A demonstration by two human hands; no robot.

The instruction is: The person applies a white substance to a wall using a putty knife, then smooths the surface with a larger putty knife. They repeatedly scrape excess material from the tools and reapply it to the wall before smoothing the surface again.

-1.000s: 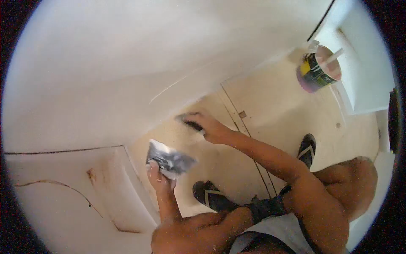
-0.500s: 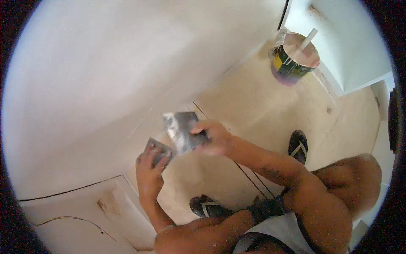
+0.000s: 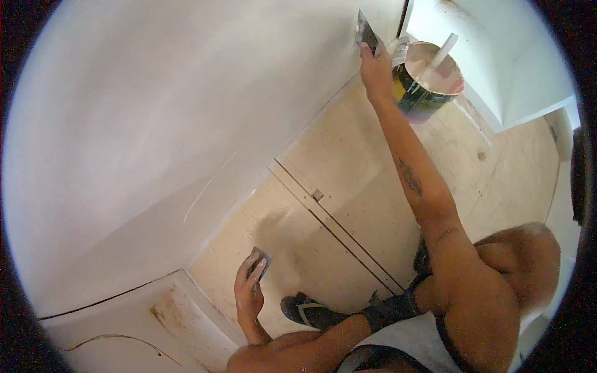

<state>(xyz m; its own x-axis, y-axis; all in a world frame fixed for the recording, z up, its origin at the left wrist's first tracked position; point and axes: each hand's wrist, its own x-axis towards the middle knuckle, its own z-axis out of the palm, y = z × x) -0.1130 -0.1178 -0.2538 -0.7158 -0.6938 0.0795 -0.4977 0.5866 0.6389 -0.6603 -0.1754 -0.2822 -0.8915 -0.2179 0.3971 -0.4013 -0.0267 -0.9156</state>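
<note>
My right hand (image 3: 377,76) reaches far forward, its fingers closed on a putty knife (image 3: 367,31). That knife's metal blade points up and lies close along the white wall (image 3: 249,68), just left of the bucket. Lower down, my left hand (image 3: 250,289) is closed around a smaller putty knife (image 3: 260,257), held low over the floor in front of my foot. The left knife's grip is mostly hidden by my fingers.
A dark bucket (image 3: 418,99) of pinkish paste, with a pale stick (image 3: 443,55) in it, stands by the wall. White panels (image 3: 504,68) rise behind it. Dark lines cross the beige floor (image 3: 348,161). A thin wire (image 3: 118,339) lies at lower left.
My right hand has moved its putty knife from beside the left one up and away to the wall near the bucket. My left hand has shifted down and slightly right.
</note>
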